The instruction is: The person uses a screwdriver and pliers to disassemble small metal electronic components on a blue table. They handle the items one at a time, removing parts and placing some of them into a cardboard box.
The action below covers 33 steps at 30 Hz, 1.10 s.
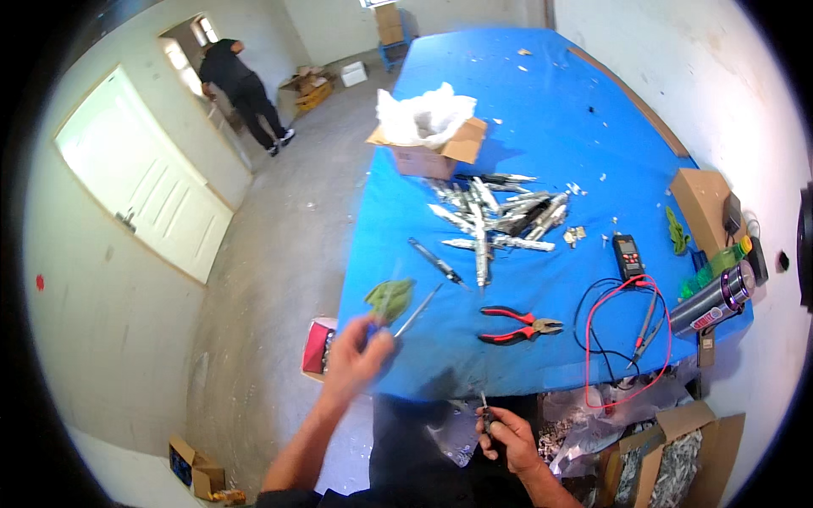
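Note:
My left hand (360, 360) is raised over the table's near left edge, closed on a thin tool with a blue handle (371, 330); its shaft is blurred. Just beyond it lies a crumpled green cloth (389, 298), and a slim metal rod (417, 311) points away beside the fingers. Below the front edge, my right hand (508, 436) pinches a small dark pen-like piece (487, 416) with a thin metal tip upward. Another dark pen-shaped piece (436, 261) rests on the blue table cover, near a heap of foil-wrapped pen-shaped pieces (500, 212). Red-handled pliers (521, 326) lie to the right.
An open carton with a white plastic liner (428, 118) stands behind the heap. At right are a multimeter (627, 256) with red and black leads, a steel flask (714, 300) and a green bottle (716, 264). Cartons of scraps (652, 457) stand below. A person (241, 89) is by the far doorway.

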Each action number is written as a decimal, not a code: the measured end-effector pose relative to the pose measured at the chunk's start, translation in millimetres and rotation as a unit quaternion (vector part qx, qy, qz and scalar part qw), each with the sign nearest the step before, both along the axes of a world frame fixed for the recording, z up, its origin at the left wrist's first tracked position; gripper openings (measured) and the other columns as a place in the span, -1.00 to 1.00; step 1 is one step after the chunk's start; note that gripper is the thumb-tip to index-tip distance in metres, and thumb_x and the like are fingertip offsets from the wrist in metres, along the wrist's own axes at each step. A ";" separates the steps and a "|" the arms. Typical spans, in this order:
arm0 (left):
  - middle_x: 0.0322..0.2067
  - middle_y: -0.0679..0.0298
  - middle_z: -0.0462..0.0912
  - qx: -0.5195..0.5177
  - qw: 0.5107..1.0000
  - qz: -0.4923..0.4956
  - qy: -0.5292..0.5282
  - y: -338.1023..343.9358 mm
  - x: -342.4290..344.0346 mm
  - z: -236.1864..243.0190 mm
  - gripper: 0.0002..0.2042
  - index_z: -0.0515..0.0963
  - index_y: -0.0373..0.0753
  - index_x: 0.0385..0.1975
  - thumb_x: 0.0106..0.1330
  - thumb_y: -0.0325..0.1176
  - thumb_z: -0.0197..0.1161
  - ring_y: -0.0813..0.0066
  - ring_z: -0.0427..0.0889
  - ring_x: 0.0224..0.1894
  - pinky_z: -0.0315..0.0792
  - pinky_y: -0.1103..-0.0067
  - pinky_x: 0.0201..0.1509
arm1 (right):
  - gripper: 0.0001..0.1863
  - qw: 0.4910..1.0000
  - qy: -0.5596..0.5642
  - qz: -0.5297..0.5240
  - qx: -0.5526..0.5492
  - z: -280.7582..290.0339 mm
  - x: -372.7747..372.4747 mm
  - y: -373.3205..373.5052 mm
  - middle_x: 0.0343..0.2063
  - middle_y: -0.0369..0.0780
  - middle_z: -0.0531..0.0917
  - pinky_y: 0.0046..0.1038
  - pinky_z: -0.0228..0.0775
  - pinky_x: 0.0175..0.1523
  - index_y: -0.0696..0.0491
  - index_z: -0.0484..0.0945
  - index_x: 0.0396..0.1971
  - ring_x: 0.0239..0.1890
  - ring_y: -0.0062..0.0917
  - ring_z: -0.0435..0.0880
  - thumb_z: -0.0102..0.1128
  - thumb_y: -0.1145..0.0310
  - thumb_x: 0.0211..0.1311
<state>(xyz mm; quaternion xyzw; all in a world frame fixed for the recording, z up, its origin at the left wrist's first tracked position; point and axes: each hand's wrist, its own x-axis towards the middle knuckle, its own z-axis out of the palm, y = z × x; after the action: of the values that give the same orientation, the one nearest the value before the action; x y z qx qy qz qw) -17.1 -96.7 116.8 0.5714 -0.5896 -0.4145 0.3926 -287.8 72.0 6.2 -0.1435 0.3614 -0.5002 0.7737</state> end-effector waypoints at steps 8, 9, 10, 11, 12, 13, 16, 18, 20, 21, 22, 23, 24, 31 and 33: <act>-0.14 0.26 0.68 0.165 0.975 -0.008 0.148 186.2 39.1 -36.4 -0.49 0.35 -0.28 0.36 0.39 -0.46 0.17 0.69 0.48 -0.44 0.37 0.69 -0.43 | -0.59 1.000 -0.003 -0.014 -0.003 11.5 48.4 15.6 -0.21 -0.16 0.60 -0.54 0.37 -0.49 0.22 0.43 0.21 -0.41 -0.52 0.55 0.04 0.36 0.46; -0.12 0.26 0.68 0.154 0.977 -0.017 0.144 193.0 45.4 -34.4 -0.49 0.34 -0.28 0.37 0.41 -0.46 0.16 0.68 0.48 -0.44 0.39 0.70 -0.42 | -0.58 1.000 -0.014 -0.010 -0.004 8.0 55.3 18.8 -0.22 -0.16 0.62 -0.53 0.38 -0.49 0.18 0.45 0.23 -0.40 -0.52 0.58 0.06 0.35 0.46; -0.11 0.25 0.68 0.150 0.977 -0.029 0.146 201.0 48.2 -37.3 -0.48 0.34 -0.27 0.39 0.42 -0.47 0.15 0.68 0.49 -0.44 0.40 0.70 -0.42 | -0.58 1.000 -0.011 -0.011 -0.010 8.1 58.2 23.7 -0.22 -0.16 0.62 -0.53 0.38 -0.50 0.18 0.45 0.23 -0.40 -0.52 0.58 0.06 0.34 0.46; -0.09 0.25 0.68 0.145 0.978 -0.042 0.146 208.4 51.6 -37.2 -0.48 0.33 -0.26 0.40 0.43 -0.47 0.14 0.68 0.49 -0.44 0.41 0.70 -0.42 | -0.57 1.000 -0.009 -0.013 -0.017 11.4 61.6 26.2 -0.23 -0.16 0.62 -0.53 0.37 -0.51 0.18 0.45 0.23 -0.41 -0.52 0.58 0.06 0.33 0.46; -0.07 0.25 0.68 0.142 0.978 -0.048 0.142 213.2 54.6 -30.8 -0.48 0.32 -0.25 0.41 0.44 -0.47 0.14 0.68 0.50 -0.44 0.43 0.69 -0.41 | -0.57 1.000 -0.009 -0.017 -0.024 16.5 64.5 26.8 -0.23 -0.16 0.62 -0.54 0.37 -0.51 0.18 0.45 0.24 -0.41 -0.53 0.57 0.07 0.32 0.46; -0.06 0.25 0.68 0.153 0.976 -0.062 0.140 217.9 53.7 -25.0 -0.48 0.32 -0.24 0.42 0.45 -0.47 0.13 0.68 0.51 -0.43 0.44 0.69 -0.40 | -0.55 0.999 0.028 -0.014 -0.032 19.9 62.9 31.5 -0.23 -0.16 0.62 -0.54 0.36 -0.53 0.19 0.43 0.25 -0.43 -0.53 0.57 0.07 0.30 0.46; -0.04 0.24 0.72 0.098 0.984 -0.116 0.089 223.1 47.2 -21.1 -0.50 0.38 -0.23 0.40 0.45 -0.50 0.15 0.68 0.54 -0.44 0.50 0.66 -0.38 | -0.48 0.999 0.036 -0.006 -0.030 31.7 58.5 35.0 -0.23 -0.19 0.64 -0.58 0.34 -0.55 0.17 0.36 0.34 -0.45 -0.57 0.58 0.07 0.24 0.50; -0.05 0.20 0.74 0.063 0.989 -0.121 0.056 239.2 51.0 -34.6 -0.52 0.43 -0.26 0.35 0.41 -0.55 0.18 0.67 0.60 -0.33 0.54 0.66 -0.25 | -0.49 0.998 0.025 0.008 -0.055 30.5 61.0 43.3 -0.22 -0.20 0.63 -0.62 0.33 -0.54 0.16 0.34 0.35 -0.44 -0.62 0.56 0.01 0.23 0.54; -0.04 0.16 0.75 0.005 0.994 -0.109 0.015 256.0 50.4 -35.9 -0.54 0.48 -0.30 0.29 0.37 -0.59 0.21 0.63 0.66 -0.18 0.54 0.65 -0.08 | -0.51 0.998 0.041 0.012 -0.048 37.2 63.4 50.3 -0.21 -0.21 0.62 -0.65 0.32 -0.53 0.14 0.35 0.36 -0.44 -0.65 0.54 0.00 0.25 0.56; -0.03 0.14 0.75 0.018 0.995 -0.101 -0.001 264.2 51.4 -32.8 -0.57 0.49 -0.34 0.24 0.36 -0.60 0.23 0.56 0.68 -0.07 0.53 0.61 0.03 | -0.52 0.997 0.039 0.016 -0.057 41.5 64.9 54.0 -0.21 -0.21 0.61 -0.65 0.30 -0.53 0.14 0.35 0.35 -0.44 -0.66 0.53 0.02 0.24 0.56; -0.11 0.09 0.78 0.034 0.997 -0.057 0.027 272.6 48.8 -32.6 -0.61 0.58 -0.30 0.14 0.30 -0.54 0.29 0.33 0.78 -0.06 0.58 0.51 0.07 | -0.53 0.997 0.035 0.020 -0.066 43.3 64.8 57.2 -0.21 -0.21 0.61 -0.66 0.28 -0.53 0.14 0.36 0.34 -0.43 -0.67 0.53 0.00 0.26 0.57; -0.14 0.08 0.78 0.029 0.998 -0.058 0.013 276.2 48.7 -31.8 -0.63 0.59 -0.31 0.11 0.28 -0.55 0.30 0.32 0.78 -0.08 0.59 0.51 0.04 | -0.54 0.997 0.039 0.018 -0.070 41.7 65.1 59.7 -0.21 -0.21 0.61 -0.67 0.27 -0.53 0.14 0.36 0.34 -0.43 -0.68 0.54 0.00 0.26 0.57; -0.16 0.07 0.78 0.025 0.998 -0.059 0.000 277.9 47.5 -32.8 -0.65 0.61 -0.32 0.08 0.26 -0.56 0.31 0.31 0.79 -0.11 0.60 0.51 0.01 | -0.54 0.996 0.043 0.018 -0.074 39.5 62.9 63.7 -0.21 -0.22 0.61 -0.69 0.26 -0.54 0.14 0.36 0.34 -0.43 -0.68 0.54 -0.01 0.27 0.58; -0.27 0.03 0.76 -0.079 0.985 -0.130 -0.084 260.9 45.2 -32.8 -0.70 0.66 -0.34 -0.05 0.19 -0.61 0.31 0.22 0.78 -0.26 0.59 0.49 -0.14 | -0.55 0.992 0.091 0.014 -0.082 28.2 61.1 68.2 -0.23 -0.24 0.67 -0.71 0.19 -0.57 0.10 0.41 0.35 -0.50 -0.72 0.51 0.02 0.25 0.57; -0.29 0.06 0.76 -0.090 0.980 -0.146 -0.096 256.2 44.2 -34.3 -0.70 0.65 -0.35 -0.03 0.22 -0.63 0.30 0.31 0.76 -0.28 0.57 0.54 -0.17 | -0.54 0.993 0.089 0.015 -0.082 23.6 60.4 69.4 -0.22 -0.24 0.66 -0.71 0.18 -0.57 0.09 0.41 0.35 -0.50 -0.72 0.50 0.02 0.24 0.58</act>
<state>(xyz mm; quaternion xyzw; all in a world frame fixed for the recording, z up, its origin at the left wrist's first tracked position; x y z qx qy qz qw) 27.1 159.5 82.4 0.4780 -0.7367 -0.3560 0.3195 -227.4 141.4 29.7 -0.2555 0.3846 -0.5016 0.7316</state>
